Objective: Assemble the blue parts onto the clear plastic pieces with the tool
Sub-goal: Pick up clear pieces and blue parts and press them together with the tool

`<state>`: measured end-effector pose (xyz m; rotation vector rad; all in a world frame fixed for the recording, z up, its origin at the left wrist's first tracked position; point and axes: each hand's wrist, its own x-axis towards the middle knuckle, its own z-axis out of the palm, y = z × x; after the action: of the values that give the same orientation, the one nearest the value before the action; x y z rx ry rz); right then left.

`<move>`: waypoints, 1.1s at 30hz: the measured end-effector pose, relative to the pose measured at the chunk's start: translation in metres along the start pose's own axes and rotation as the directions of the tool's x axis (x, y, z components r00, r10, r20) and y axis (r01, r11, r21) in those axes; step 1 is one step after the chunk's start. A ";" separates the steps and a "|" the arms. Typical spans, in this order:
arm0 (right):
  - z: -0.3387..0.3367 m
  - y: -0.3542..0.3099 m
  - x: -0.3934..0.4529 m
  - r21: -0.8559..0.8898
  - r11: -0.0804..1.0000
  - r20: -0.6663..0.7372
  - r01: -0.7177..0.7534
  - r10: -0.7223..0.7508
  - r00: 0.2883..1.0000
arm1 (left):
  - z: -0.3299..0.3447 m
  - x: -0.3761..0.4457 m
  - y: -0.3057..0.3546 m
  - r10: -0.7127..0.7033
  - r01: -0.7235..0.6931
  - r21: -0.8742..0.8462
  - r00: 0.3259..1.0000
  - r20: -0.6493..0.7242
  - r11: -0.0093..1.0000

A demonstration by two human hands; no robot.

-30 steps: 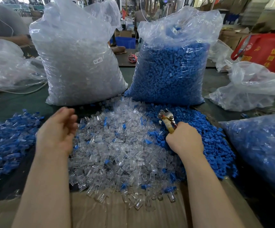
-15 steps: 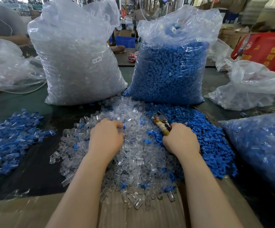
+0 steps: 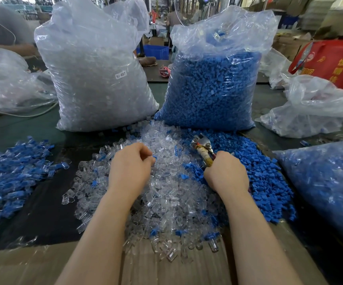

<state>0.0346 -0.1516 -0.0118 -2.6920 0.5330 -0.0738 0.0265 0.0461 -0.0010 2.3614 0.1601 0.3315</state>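
Gripping the tool (image 3: 203, 150) by its taped handle, the right hand (image 3: 227, 173) rests at the seam between the two heaps, metal head pointing up and away. The left hand (image 3: 130, 167) hovers over the pile of clear plastic pieces (image 3: 166, 198) with fingers curled inward; a small blue bit shows at the fingertips, though whether it is pinched cannot be told. Loose blue parts (image 3: 269, 182) are heaped just right of the clear pile, touching it. Behind stand an upright bag of clear pieces (image 3: 96, 79) and a bag of blue parts (image 3: 213, 89). A spread of assembled pieces (image 3: 8, 173) lies to the left, well apart.
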 end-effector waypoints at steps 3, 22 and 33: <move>-0.002 0.001 0.002 0.040 0.999 -0.059 0.004 -0.001 0.998 | 0.001 -0.001 0.004 -0.016 0.023 -0.194 0.999 0.034 0.981; -0.013 -0.013 -0.004 0.838 0.495 -0.187 0.228 -0.132 0.973 | 0.008 -0.014 0.035 -0.122 0.234 -0.685 0.970 0.209 0.690; -0.009 -0.025 -0.011 0.879 0.361 -0.262 0.312 -0.180 0.948 | 0.015 -0.020 0.047 -0.093 0.364 -0.757 0.922 0.376 0.543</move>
<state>0.0323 -0.1298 0.0063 -1.6006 0.0237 -0.4797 0.0128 -0.0018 0.0177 1.3861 0.1343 -0.0945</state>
